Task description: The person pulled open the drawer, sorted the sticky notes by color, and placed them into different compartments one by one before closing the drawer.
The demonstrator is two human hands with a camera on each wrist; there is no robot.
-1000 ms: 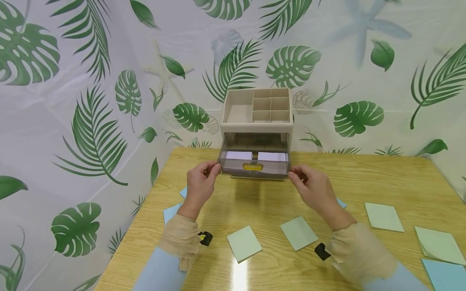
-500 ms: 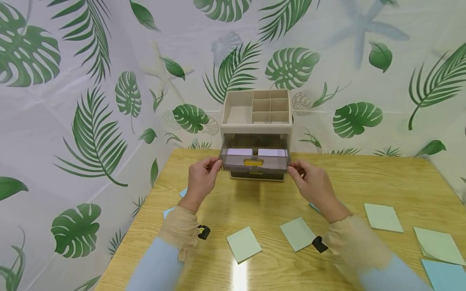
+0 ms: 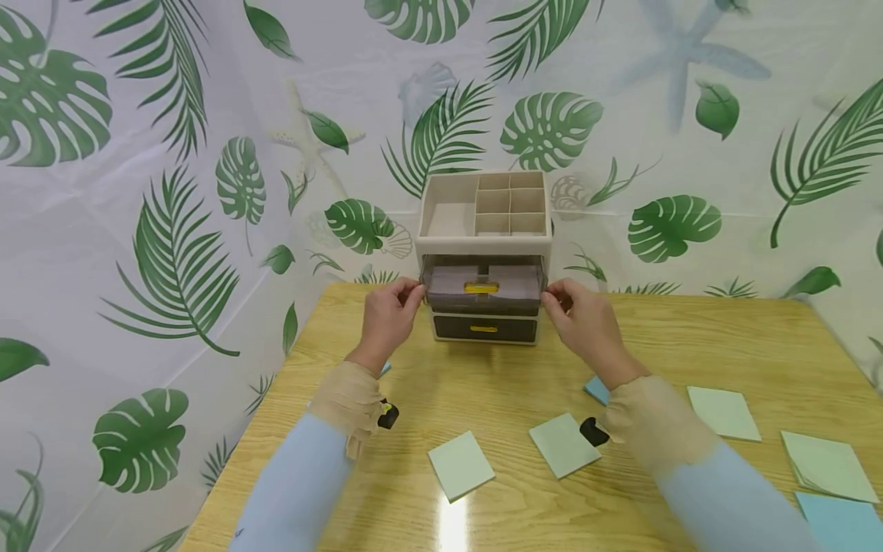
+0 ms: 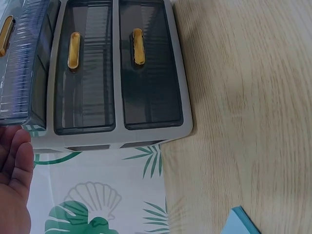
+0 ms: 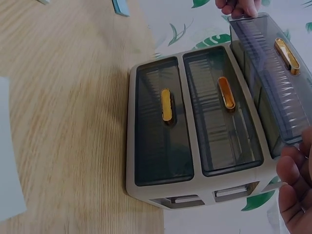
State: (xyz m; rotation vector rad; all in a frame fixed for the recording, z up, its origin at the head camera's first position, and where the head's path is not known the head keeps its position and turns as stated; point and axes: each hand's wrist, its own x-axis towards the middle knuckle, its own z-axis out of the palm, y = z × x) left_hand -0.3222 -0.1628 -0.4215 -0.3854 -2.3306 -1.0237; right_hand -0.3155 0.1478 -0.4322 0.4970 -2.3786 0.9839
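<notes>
Currently, hands (image 3: 389, 320) (image 3: 584, 318) pinching sides of top drawer (image 3: 513, 287): smoky, see-through, yellow-handled, jutting from beige organizer (image 3: 484, 245).

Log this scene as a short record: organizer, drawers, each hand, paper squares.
Organizer: beige, on the wooden table, open compartments on top
Top drawer: partly out
Drawer contents: two pale blocks, seen through the tinted front
Middle drawer: closed
Bottom drawer: closed
Left hand: grips top drawer's left side
Right hand: grips top drawer's right side
Green squares: two in front of the organizer, two farther right
Blue squares: one at lower right, others partly hidden near the arms
</notes>
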